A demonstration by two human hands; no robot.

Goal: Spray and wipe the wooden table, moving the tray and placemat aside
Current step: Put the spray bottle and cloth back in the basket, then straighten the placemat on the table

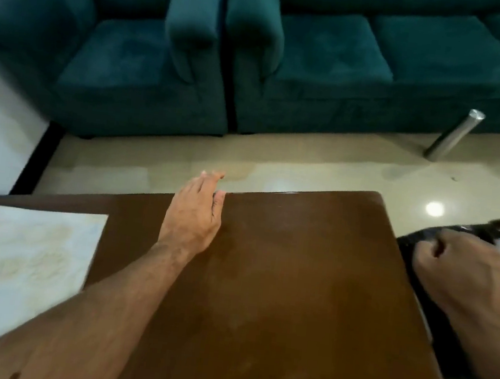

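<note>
Landmark = the dark brown glossy wooden worktop (280,269). Pale cream patterned rectangular placemat (19,260) lies flat on its left part, one corner near the person's left forearm. Left hand (191,217) reaches over the worktop's far edge, fingers (211,177) straight and close together, holding nothing; can't tell if the palm rests on the wood or hangs just above it. Right hand (468,274) is off the worktop's right edge, fingers curled round the rim of a black glossy tray (415,247), which sits beside and partly below that edge, w/ something white just showing behind the knuckles, too blurred to name. No spray bottle or cloth in view. Beyond the worktop's far edge: cream tiled floor (307,161), teal velvet sofa (379,64), teal armchair (117,61), and a tilted shiny metal tube (453,135) on the floor. Step in hand, prob.: clearing phase, tray being taken off to the right; centre of the wood bare, placemat not yet shifted. Next move likely needs the tray set down somewhere steady, then the left hand back to the placemat to slide or lift it off before any spraying.
</note>
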